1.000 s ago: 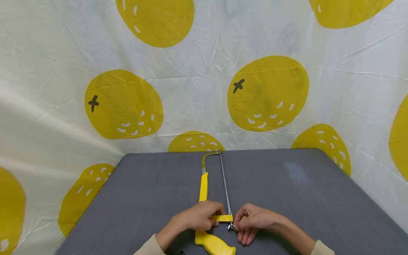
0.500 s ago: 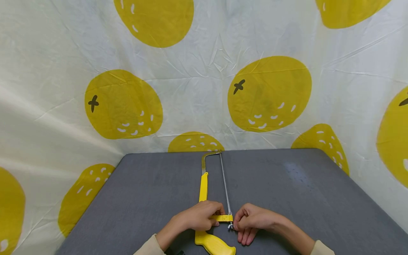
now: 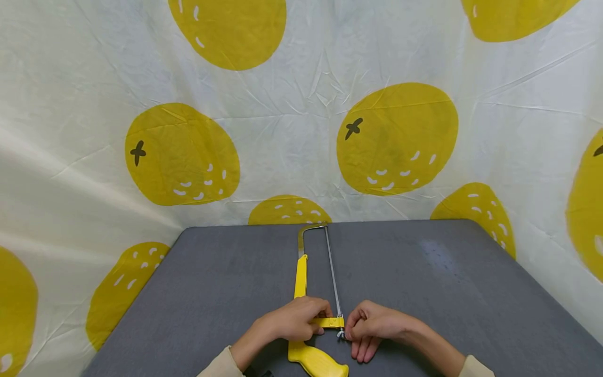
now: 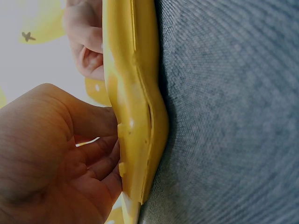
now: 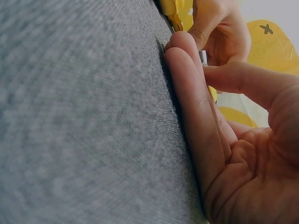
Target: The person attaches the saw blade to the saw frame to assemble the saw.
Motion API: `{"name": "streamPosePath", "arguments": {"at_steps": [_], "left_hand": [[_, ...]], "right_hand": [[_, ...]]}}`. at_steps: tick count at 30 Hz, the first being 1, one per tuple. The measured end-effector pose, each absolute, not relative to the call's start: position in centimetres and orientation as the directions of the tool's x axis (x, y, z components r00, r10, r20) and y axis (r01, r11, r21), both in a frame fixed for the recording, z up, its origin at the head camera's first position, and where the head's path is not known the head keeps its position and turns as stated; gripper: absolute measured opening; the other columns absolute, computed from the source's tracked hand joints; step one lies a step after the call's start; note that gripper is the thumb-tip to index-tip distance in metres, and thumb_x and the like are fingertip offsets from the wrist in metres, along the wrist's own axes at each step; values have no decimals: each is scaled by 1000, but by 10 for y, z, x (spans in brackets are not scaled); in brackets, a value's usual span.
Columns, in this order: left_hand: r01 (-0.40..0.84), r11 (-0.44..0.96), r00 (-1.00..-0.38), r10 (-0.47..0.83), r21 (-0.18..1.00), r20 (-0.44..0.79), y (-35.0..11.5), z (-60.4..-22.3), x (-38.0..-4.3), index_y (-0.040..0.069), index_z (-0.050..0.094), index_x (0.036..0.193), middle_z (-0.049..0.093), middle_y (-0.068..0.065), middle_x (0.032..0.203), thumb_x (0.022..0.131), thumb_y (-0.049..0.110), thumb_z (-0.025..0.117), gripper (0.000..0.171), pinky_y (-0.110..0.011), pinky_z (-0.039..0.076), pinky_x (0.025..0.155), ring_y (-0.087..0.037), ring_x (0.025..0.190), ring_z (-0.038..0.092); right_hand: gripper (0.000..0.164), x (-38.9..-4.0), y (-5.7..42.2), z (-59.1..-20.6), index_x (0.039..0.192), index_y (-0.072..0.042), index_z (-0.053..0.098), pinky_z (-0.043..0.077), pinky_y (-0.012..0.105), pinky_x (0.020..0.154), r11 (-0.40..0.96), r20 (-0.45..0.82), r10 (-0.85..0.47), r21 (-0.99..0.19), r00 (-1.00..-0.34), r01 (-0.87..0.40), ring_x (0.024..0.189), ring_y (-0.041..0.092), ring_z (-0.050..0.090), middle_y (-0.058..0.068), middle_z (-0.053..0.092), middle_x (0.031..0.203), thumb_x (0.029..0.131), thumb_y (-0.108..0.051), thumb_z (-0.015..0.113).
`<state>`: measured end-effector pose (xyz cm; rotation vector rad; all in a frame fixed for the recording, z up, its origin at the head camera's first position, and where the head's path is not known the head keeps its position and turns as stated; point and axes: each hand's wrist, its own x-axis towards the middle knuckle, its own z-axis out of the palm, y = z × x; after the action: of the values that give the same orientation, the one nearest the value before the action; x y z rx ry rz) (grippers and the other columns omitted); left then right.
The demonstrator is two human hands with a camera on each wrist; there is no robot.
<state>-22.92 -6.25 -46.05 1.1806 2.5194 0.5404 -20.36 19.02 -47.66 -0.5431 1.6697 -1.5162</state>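
A yellow hacksaw lies flat on the grey table, its thin blade on the right and its grip toward me. My left hand pinches the yellow crosspiece at the blade's near end, thumb on the near side and fingers on the far side. Just beyond that crosspiece sits a metal wing nut. Thumb and index finger of my right hand pinch it from the right, while the other fingers rest on the table. In the left wrist view the yellow handle hides my left fingertips.
The padded grey tabletop reaches back to a white cloth printed with yellow fruit, which also hangs along both sides. A small dark object shows at the bottom edge, beside the left sleeve.
The wing nut's prongs stand at a slightly different angle. Both hands and the hacksaw keep their places.
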Motion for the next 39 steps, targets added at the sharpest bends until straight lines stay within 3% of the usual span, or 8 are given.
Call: {"name": "streamPosePath", "arguments": {"at_steps": [39], "left_hand": [[659,593,-616,779,462,-121,-62,-461,-229,21,67,110,67,9,94,93,11,75,20,-17,47,75,0,76,51]], "right_hand": [[13,-205,190,-477,100,3,67,57,23,55,201,-283,-748,-959,-601,201,63,7,73,3,75,73,92,-4,59]]}}
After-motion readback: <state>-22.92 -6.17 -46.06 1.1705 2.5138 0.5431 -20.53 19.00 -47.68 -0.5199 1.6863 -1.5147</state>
